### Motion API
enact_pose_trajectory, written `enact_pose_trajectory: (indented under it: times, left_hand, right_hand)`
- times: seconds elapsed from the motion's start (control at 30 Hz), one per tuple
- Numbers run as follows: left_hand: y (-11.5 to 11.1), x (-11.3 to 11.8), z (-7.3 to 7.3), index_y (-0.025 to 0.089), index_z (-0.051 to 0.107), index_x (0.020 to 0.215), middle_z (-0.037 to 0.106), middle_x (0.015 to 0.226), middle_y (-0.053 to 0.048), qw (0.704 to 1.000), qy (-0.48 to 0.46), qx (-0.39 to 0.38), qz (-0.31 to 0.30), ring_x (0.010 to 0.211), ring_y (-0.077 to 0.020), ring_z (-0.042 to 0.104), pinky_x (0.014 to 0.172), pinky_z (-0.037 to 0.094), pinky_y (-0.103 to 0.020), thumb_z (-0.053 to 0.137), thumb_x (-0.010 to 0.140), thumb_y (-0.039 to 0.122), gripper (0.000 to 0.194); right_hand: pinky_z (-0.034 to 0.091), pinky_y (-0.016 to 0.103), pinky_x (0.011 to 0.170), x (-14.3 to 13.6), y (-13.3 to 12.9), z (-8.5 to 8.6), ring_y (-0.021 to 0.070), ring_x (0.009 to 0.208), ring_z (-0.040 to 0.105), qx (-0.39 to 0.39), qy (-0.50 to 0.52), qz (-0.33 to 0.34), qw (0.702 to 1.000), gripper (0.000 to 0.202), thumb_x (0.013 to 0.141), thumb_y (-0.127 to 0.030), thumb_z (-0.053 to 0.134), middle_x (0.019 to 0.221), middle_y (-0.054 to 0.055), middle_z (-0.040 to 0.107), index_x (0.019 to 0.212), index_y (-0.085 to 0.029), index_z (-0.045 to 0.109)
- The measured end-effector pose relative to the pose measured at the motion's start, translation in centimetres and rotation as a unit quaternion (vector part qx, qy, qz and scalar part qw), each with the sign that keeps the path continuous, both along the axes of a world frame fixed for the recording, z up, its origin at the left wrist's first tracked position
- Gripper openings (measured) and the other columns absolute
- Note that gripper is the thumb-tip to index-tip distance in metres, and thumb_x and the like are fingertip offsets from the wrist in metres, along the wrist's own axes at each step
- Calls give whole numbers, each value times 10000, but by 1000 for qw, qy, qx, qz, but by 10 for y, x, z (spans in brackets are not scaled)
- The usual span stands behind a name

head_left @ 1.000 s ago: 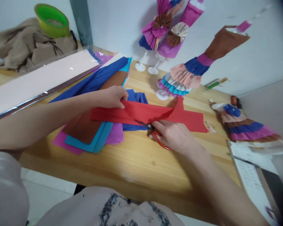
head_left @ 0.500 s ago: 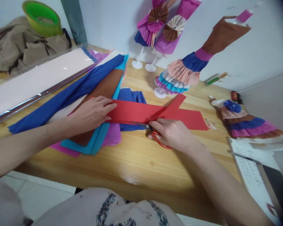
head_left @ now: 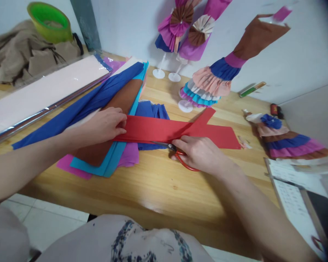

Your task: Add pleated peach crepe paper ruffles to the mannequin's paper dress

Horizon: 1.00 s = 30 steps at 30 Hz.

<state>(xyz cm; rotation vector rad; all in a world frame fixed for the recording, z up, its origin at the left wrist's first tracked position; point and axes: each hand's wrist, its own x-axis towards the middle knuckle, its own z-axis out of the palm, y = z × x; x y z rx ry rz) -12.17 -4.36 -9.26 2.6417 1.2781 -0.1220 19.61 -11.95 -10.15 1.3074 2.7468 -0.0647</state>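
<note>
A long folded red sheet (head_left: 153,128) lies across the middle of the table, with a narrow red strip (head_left: 203,120) angling up from it. My right hand (head_left: 198,153) is closed round the red handles of scissors (head_left: 185,162); their blades point left along the sheet's near edge. At the sheet's left end, my left hand (head_left: 108,123) pinches it between thumb and fingers. Brown (head_left: 124,97), turquoise (head_left: 113,156) and blue (head_left: 82,105) sheets lie under and around my left hand.
Layered paper dresses (head_left: 218,80) on white stands are at the back, another (head_left: 289,140) lies at the right. Clear-wrapped sheets (head_left: 49,85) lie at the left, near a green-yellow bowl (head_left: 50,22). A clipboard (head_left: 292,200) is at the right edge.
My left hand has slid left to the end of the red sheet, its fingers drawn together. My right hand and the scissors have hardly moved.
</note>
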Motion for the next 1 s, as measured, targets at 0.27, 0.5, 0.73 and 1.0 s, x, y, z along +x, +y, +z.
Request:
enact_pose_trajectory:
  times: [0.27,0.5,0.73,1.0]
  left_hand:
    - [-9,11,8,155,635,1010,628,1059,-105,997,66,42,-14,1013,-267,589,834,459,-352,592,876,399,282]
    - [0,14,10,189,642,871,655,970,-70,998,42,12,-35,940,-236,608,788,459,-332,592,847,332,154]
    - [4,19,14,208,661,924,698,893,-48,997,70,-33,-3,874,-229,651,719,461,-298,571,818,354,201]
    - [5,23,40,192,684,802,698,799,-27,992,37,-123,-11,738,-195,636,678,452,-286,587,786,310,154]
  right_hand:
    - [224,276,550,0,5,-3,143,603,534,-3,-8,13,1000,249,936,-345,530,789,68,667,973,-147,675]
    - [217,278,552,3,5,-4,145,606,525,8,-9,26,1000,278,955,-350,491,797,76,667,987,-142,674]
    - [231,281,550,2,5,-3,148,613,536,21,-8,42,999,281,954,-335,484,798,76,666,1004,-135,675]
    - [247,275,554,5,3,-1,154,629,556,15,17,37,999,284,954,-336,483,822,88,679,1016,-138,677]
